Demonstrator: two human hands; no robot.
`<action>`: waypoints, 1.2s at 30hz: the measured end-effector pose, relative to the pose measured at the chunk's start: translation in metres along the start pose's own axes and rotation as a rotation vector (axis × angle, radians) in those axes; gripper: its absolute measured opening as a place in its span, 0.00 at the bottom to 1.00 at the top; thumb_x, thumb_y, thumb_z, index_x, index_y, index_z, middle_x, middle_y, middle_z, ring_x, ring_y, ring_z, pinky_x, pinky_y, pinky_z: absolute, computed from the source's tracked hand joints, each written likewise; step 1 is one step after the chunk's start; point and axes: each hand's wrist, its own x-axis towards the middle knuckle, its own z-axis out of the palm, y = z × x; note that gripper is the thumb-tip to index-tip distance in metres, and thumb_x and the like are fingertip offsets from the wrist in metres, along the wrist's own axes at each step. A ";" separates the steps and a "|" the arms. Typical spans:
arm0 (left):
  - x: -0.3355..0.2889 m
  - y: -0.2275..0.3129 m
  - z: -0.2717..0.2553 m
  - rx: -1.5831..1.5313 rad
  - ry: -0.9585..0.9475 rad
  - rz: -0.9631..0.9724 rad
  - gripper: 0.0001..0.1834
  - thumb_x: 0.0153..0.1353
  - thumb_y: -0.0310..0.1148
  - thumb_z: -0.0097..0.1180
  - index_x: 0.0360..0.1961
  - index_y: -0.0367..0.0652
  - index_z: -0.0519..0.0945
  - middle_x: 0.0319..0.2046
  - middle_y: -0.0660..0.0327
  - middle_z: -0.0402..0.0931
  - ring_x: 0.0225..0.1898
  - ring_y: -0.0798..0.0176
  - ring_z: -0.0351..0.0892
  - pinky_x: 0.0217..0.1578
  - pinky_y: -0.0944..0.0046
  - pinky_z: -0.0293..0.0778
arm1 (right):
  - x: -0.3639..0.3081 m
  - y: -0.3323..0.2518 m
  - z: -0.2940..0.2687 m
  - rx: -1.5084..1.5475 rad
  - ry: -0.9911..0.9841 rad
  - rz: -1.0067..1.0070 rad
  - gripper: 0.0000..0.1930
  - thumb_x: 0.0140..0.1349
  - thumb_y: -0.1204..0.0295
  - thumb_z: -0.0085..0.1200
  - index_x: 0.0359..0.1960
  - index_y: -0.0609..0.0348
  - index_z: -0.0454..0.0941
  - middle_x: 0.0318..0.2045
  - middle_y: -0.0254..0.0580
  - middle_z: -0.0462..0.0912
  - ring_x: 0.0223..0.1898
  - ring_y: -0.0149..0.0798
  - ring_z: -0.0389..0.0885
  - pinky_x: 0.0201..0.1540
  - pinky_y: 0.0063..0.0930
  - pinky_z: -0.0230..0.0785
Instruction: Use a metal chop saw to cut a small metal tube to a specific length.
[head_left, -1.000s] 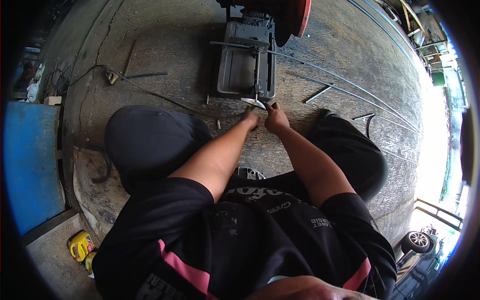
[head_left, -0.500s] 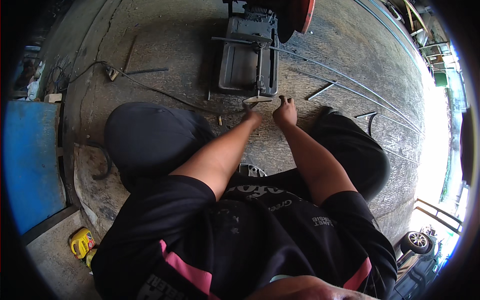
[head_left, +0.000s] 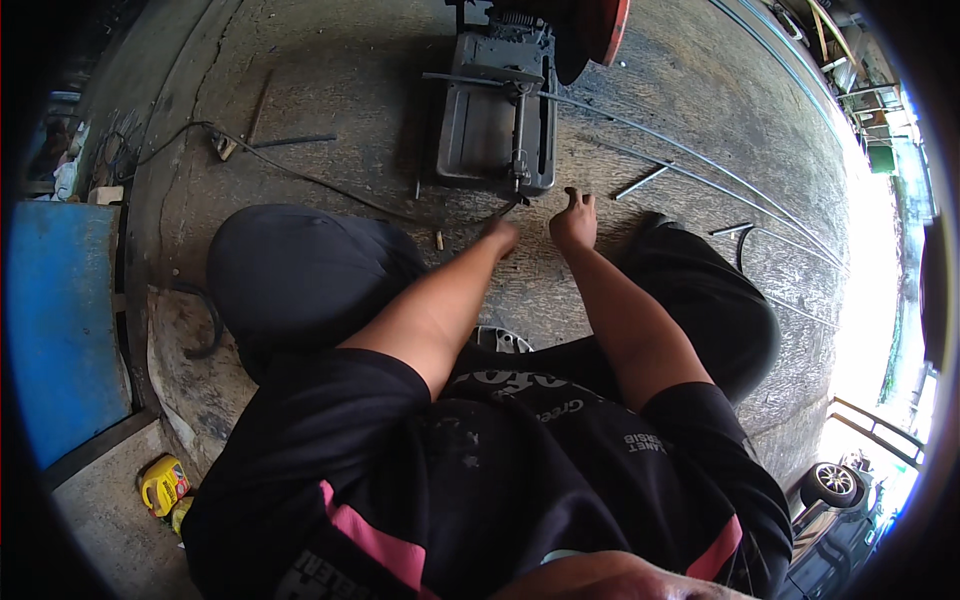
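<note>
A cut-off saw (head_left: 448,140) with a dark metal base stands on the floor in front of me. A long thin metal rod (head_left: 600,113) lies across it at the clamp. The clamp's screw shaft (head_left: 519,145) runs toward me and ends in a small crank handle (head_left: 521,199) at the base's front edge. My left hand (head_left: 500,237) is at this handle, its fingers blurred and partly hidden, so their grip is unclear. Just right of the handle, my right hand (head_left: 573,222) hovers by the base's front right corner, fingers partly extended and apart, holding nothing visible.
More long rods (head_left: 740,190) and short cut pieces (head_left: 642,182) lie to the right. At the left are a dark cable (head_left: 310,178), a dark bar (head_left: 295,140) and a blue panel (head_left: 70,320). A small yellowish piece (head_left: 439,241) lies near my left knee.
The crank handle has turned from lying crosswise to a different angle. My left hand has shifted slightly at it; my right hand has moved slightly right. The saw and rod have stayed put.
</note>
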 end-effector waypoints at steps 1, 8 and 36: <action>0.003 0.004 -0.006 -0.372 0.010 -0.110 0.12 0.58 0.32 0.48 0.40 0.38 0.77 0.26 0.53 0.77 0.28 0.54 0.78 0.32 0.56 0.76 | -0.001 0.000 0.000 0.009 -0.019 0.008 0.24 0.53 0.77 0.49 0.54 0.50 0.73 0.47 0.49 0.71 0.52 0.53 0.74 0.53 0.44 0.70; -0.020 0.026 0.012 -0.535 0.010 0.080 0.39 0.59 0.25 0.49 0.71 0.64 0.57 0.33 0.55 0.76 0.31 0.61 0.77 0.32 0.59 0.74 | -0.002 -0.006 -0.003 -0.011 -0.049 -0.048 0.25 0.53 0.78 0.50 0.56 0.50 0.72 0.49 0.50 0.71 0.53 0.54 0.73 0.54 0.42 0.69; 0.016 0.012 -0.003 -0.287 0.641 -0.297 0.47 0.60 0.28 0.51 0.75 0.57 0.38 0.66 0.34 0.54 0.64 0.35 0.63 0.63 0.45 0.64 | -0.012 0.012 -0.011 -0.607 -0.292 -0.415 0.33 0.59 0.70 0.47 0.70 0.41 0.61 0.53 0.48 0.71 0.57 0.48 0.67 0.58 0.46 0.58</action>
